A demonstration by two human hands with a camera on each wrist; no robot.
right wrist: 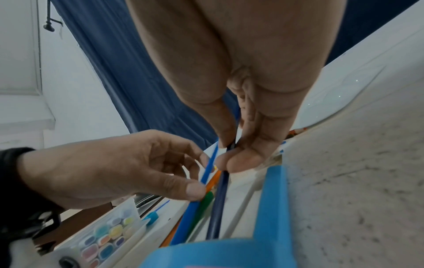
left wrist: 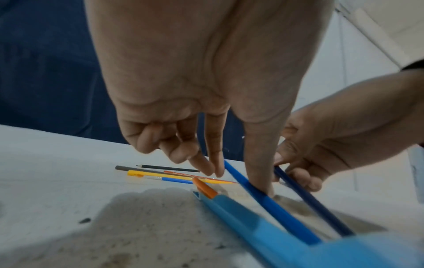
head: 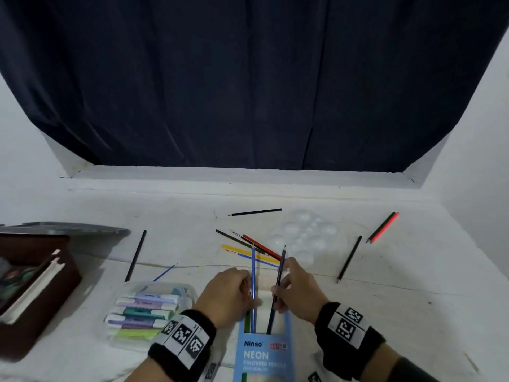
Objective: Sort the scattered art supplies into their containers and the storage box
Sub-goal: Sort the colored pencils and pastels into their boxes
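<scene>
A light-blue "Ninso Neon" pencil box (head: pixel 264 354) lies open at the table's near edge. My left hand (head: pixel 246 288) pinches a blue pencil (head: pixel 253 282) whose lower end sits in the box mouth; the thumb presses on the blue pencil (left wrist: pixel 275 208). Just to the right, my right hand (head: pixel 281 292) pinches a dark navy pencil (head: pixel 277 288) between thumb and fingers, its lower end also inside the box. An orange pencil (left wrist: pixel 205 188) and a green pencil (right wrist: pixel 205 204) lie in the box (right wrist: pixel 273 199). A pile of loose pencils (head: pixel 248 246) lies just beyond my hands.
A clear case of highlighters (head: pixel 148 312) sits left of the box, a brown storage box (head: pixel 30 285) at far left. A clear paint palette (head: pixel 303 238) lies behind my right hand. Single pencils lie scattered: black (head: pixel 254 212), dark (head: pixel 136 255), red pair (head: pixel 382 227), black (head: pixel 349 259).
</scene>
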